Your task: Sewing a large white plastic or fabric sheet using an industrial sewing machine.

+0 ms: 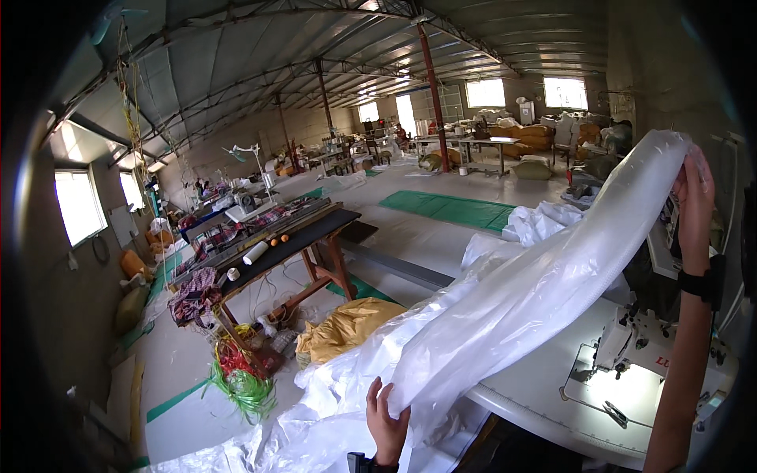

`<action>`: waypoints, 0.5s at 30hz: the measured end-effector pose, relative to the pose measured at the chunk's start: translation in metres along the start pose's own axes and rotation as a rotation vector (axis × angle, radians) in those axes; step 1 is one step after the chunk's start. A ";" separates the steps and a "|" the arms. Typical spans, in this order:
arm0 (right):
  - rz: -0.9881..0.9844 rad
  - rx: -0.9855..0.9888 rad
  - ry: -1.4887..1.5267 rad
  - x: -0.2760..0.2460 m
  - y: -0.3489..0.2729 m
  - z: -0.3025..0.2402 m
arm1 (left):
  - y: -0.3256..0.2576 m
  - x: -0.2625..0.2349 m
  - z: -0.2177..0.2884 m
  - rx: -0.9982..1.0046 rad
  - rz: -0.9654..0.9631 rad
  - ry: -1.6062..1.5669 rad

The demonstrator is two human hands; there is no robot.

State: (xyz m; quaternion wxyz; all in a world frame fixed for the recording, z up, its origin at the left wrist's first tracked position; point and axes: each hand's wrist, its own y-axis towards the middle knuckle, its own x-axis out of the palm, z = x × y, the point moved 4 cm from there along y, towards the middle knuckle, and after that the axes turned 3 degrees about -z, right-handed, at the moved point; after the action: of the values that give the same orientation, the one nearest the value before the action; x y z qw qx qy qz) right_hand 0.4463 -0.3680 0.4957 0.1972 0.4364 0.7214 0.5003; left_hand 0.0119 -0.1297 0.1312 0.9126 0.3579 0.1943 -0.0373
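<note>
A long white translucent plastic sheet (512, 315) stretches from the upper right down to the lower left, its far part bunched. High on the right, my right hand (694, 193) grips its raised end, fingers wrapped at the edge. My left hand (386, 426) is low in the middle, against the sheet's lower edge. Its fingers are spread, and no firm hold shows. Under the raised sheet, at the right, stands a white sewing machine (643, 347) with its lamp lit on a white table (544, 410). Small thread snips (615, 414) lie beside the machine.
A dark-topped wooden bench (303, 236) with spools and plaid cloth stands at the left. Near it are a yellow sack (347, 327) and green plastic strings (240, 390). A green mat (449, 209) lies on the floor. Red posts (434, 98) and other worktables stand farther back.
</note>
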 end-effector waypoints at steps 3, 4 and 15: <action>-0.022 0.018 -0.087 -0.005 0.014 0.008 | 0.015 -0.008 -0.015 -0.088 0.017 -0.266; -0.003 0.065 -0.128 -0.012 0.016 0.018 | 0.027 -0.015 -0.008 -0.104 0.033 -0.289; 0.031 0.149 -0.060 -0.046 0.042 0.063 | -0.009 -0.046 0.036 0.252 0.036 0.260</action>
State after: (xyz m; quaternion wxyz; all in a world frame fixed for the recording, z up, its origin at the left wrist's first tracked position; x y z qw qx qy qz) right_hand 0.5351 -0.3661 0.4998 0.1777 0.4758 0.7435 0.4351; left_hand -0.0205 -0.1636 0.1676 0.8282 0.4747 0.2978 0.0015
